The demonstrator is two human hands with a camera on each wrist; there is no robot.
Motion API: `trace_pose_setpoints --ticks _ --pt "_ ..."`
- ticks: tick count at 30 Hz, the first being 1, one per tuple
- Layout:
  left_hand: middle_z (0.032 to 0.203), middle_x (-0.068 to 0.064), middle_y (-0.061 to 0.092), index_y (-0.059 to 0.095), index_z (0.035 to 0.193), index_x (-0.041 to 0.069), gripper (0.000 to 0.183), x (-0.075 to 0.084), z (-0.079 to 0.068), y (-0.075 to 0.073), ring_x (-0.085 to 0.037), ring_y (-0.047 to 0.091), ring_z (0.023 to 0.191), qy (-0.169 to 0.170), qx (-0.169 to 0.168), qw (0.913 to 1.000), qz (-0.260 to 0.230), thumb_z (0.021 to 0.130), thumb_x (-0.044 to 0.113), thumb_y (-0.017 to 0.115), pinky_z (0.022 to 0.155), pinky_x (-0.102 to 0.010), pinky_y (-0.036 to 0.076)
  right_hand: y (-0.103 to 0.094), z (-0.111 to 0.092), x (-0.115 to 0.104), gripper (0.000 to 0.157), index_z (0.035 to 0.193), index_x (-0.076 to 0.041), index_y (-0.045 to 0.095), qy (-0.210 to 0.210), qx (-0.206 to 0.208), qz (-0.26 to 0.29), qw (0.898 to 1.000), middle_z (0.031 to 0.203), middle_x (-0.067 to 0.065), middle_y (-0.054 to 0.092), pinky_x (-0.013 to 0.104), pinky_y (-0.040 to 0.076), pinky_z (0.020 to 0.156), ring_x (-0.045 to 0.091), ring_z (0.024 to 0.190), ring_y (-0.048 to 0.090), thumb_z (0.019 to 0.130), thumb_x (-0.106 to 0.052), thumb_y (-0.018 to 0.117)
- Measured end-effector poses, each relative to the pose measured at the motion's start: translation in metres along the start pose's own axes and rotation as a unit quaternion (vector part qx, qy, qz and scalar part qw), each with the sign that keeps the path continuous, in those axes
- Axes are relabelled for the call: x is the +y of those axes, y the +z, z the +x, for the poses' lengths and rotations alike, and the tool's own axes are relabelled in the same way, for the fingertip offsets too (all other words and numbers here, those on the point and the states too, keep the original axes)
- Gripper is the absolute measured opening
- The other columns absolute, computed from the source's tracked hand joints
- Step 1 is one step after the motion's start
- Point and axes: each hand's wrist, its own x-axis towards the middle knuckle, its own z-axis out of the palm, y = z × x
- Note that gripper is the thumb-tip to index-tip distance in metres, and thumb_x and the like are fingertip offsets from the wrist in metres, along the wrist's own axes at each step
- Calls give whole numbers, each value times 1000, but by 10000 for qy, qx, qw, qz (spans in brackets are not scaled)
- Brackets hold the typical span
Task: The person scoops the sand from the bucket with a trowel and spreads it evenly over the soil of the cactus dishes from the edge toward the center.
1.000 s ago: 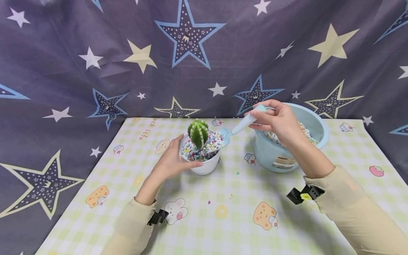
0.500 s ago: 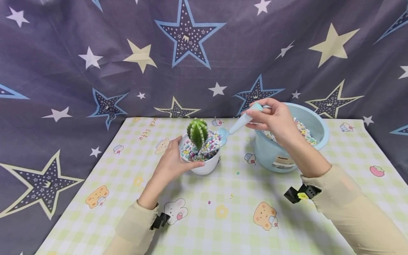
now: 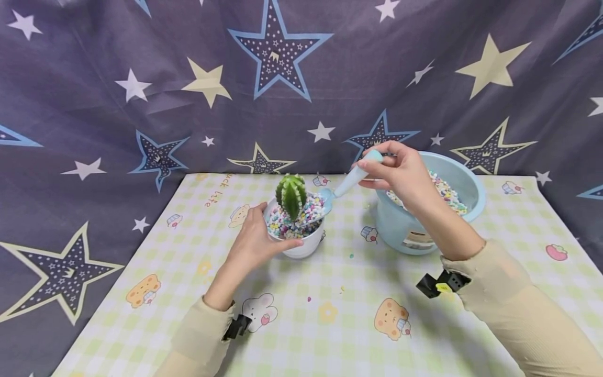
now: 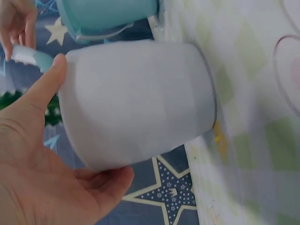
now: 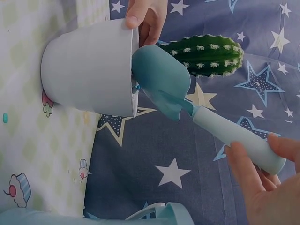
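Note:
My left hand (image 3: 252, 235) grips a white flowerpot (image 4: 140, 103) by its left side, thumb along the near rim and fingers behind. From colourful pebbles (image 3: 282, 222) inside the pot rises a green cactus (image 3: 291, 197), its ribs dotted white. My right hand (image 3: 407, 180) holds a light blue hand shovel (image 3: 348, 180) by the end of its handle. In the right wrist view the shovel's scoop (image 5: 161, 77) tilts down over the pot's rim, beside the cactus. Pebbles lie on the scoop in the head view.
A light blue bucket (image 3: 400, 235) partly filled with similar pebbles stands right of the pot, behind my right hand. A few stray pebbles (image 3: 342, 289) dot the checkered tablecloth (image 3: 292, 335). A dark star-patterned curtain (image 3: 188, 31) hangs at the table's back edge.
My right hand has shifted slightly left and up, and the shovel's handle stands a little steeper, its scoop closer to the cactus. The left hand keeps its grip on the flowerpot.

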Motion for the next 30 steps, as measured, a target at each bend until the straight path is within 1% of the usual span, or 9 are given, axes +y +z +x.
trace_pose_setpoints --ticks 4,8,16,22,30 --pt "161 -25 23 13 158 2 128 -5 3 -6 -42 31 147 173 -263 9994 -144 69 55 87 121 -56 30 1 -1 -1 17 103 -1 57 -25 -18 -118 9999 85 -3 76 30 63 77 10 84 75 91 -3 70" --pt "162 -23 23 14 159 4 128 -7 5 -9 -41 30 148 124 -373 9991 -158 67 58 86 121 -57 29 1 -1 -2 16 101 -2 58 -91 4 -245 9997 84 -3 75 30 63 76 9 83 75 91 -3 70" --pt "160 -22 28 16 159 5 131 -5 3 -6 -41 35 145 -6 -217 9996 -175 64 60 87 119 -56 34 2 -1 -5 16 99 -2 58 -175 -32 -311 9994 83 -4 75 30 63 75 9 82 75 90 -2 71" --pt "160 -22 29 16 159 5 130 -2 1 -6 -41 37 144 -74 -147 9997 -191 64 61 87 117 -56 37 3 -2 -6 17 99 -3 58 -212 -61 -457 9987 84 -5 75 30 63 77 8 83 74 89 -3 72" --pt "159 -21 29 16 158 4 131 -3 0 -3 -40 39 142 -66 -80 9999 -125 64 63 85 115 -55 39 3 -3 -5 17 99 -3 58 -185 -58 -552 9983 85 -5 75 30 63 77 8 83 74 90 -4 72"
